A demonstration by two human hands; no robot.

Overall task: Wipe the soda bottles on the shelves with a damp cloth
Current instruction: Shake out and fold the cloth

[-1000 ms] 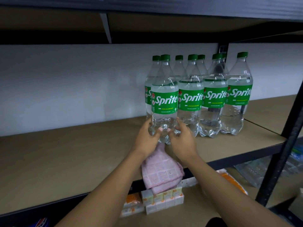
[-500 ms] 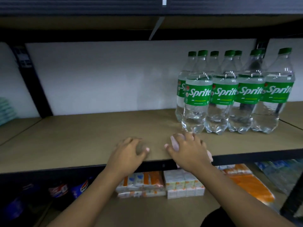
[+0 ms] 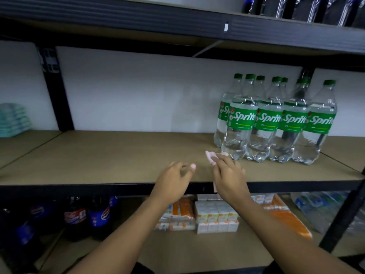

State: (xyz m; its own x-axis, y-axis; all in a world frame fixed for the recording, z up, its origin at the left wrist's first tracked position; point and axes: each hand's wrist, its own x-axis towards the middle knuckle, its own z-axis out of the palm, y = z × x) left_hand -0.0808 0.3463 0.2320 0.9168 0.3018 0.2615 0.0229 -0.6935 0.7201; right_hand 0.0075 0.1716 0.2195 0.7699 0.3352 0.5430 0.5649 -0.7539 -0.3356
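Sprite bottles (image 3: 268,123) are bunched up on the right part of the middle shelf (image 3: 118,155), all upright. There are four in the front row and more tucked behind, with green caps, green labels and clear soda.

The right hand (image 3: 229,175) is over the front of the shelf board with its fingers curled round a pink cloth (image 3: 210,156). A wad of it pokes out past the fingertips, and another little bit shows under the heel of the hand. That wad sits just beside the base of the leftmost front bottle; can't tell if it's actually touching. The left hand (image 3: 173,180) is right next to it, a small gap between them. Its fingers are loose and gently bent with nothing in it, over the shelf's front edge. Whether it's resting on the board or just above it, can't say.

The rest of that board to the left is plain brown, with a white back panel (image 3: 138,91) behind and a black upright post (image 3: 57,91). Past the post there's a stack of something teal (image 3: 11,119), too blurry to name.

On the shelf below sit small white drink cartons (image 3: 215,216) under the right hand and orange packs (image 3: 181,210) beside them. Off to the left are dark cola bottles (image 3: 75,216). Up top right, the bottoms of some dark bottles (image 3: 316,8) show on the upper shelf.
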